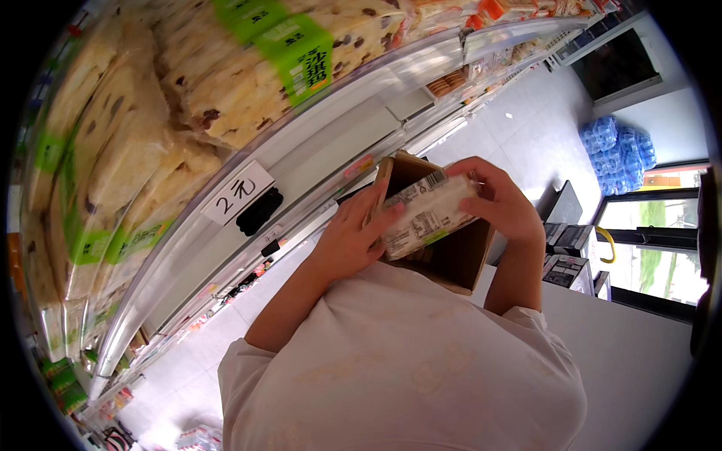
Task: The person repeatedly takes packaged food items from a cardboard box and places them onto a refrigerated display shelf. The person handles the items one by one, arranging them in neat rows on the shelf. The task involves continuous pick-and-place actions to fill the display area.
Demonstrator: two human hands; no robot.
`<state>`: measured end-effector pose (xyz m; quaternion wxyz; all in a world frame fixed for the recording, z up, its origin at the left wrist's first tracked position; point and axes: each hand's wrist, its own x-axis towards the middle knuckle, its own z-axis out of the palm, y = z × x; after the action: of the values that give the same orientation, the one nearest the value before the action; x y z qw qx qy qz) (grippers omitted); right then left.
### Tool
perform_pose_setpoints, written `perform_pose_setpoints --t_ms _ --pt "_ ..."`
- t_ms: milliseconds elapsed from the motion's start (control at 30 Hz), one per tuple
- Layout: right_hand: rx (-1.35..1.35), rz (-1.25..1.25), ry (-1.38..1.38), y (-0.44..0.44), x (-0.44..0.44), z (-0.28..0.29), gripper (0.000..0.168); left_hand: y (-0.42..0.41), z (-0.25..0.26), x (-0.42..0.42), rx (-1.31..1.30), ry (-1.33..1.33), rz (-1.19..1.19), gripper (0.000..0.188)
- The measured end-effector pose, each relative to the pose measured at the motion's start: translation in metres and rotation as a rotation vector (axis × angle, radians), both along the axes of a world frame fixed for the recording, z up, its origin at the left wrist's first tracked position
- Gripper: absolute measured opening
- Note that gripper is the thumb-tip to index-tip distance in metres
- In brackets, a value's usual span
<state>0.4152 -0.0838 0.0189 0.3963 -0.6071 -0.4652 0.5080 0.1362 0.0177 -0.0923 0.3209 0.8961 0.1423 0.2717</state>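
Between my two hands is a packaged snack bar (430, 217) in clear wrap, its printed back with a barcode facing up. My right hand (496, 197) grips its far right end with thumb and fingers. At its left end my left hand (358, 225) has a thumb on the package, while its fingers lie along the side of a cardboard box (474, 253). The box is open and held close against my body below the package; much of its inside is dark or hidden. Similar wrapped snack cakes with raisins (237, 90) and green labels are stacked on the shelf at upper left.
The shelf's clear front lip (361, 84) curves past my left side, with a handwritten price card (238, 191) on it. Lower shelves run beneath. To the right are blue bottle packs (615, 152), stacked dark boxes (569, 270) and a white surface (609, 349).
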Motion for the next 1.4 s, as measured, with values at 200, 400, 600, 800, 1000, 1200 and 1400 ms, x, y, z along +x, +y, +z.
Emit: perform_pose_setpoints --t_ms 200,400,600,800,1000,1200,1400 --pt "0.184 0.180 0.313 0.023 -0.028 -0.001 0.049 0.011 0.024 -0.025 0.107 -0.486 0.180 0.056" --pt "0.316 0.096 -0.412 0.043 -0.061 0.053 0.070 -0.013 0.051 -0.077 -0.560 -0.629 0.355 0.041" --pt "1.015 0.333 -0.912 0.063 -0.110 0.086 0.072 -0.027 0.071 -0.107 -1.124 -0.773 0.281 0.046" --pt "1.358 0.656 -1.041 0.082 -0.142 0.108 0.041 -0.056 0.116 -0.134 -1.299 -0.800 0.238 0.073" --pt "1.454 0.694 -0.754 0.113 -0.168 0.148 0.040 -0.093 0.168 -0.127 -1.222 -1.162 0.361 0.108" --pt "1.388 0.508 -0.893 0.166 -0.174 0.203 0.054 -0.055 0.116 -0.142 -0.509 -0.890 0.308 0.051" --pt "1.438 0.694 -0.801 0.216 -0.190 0.199 0.059 -0.043 0.109 -0.149 0.180 -0.500 0.857 0.039"
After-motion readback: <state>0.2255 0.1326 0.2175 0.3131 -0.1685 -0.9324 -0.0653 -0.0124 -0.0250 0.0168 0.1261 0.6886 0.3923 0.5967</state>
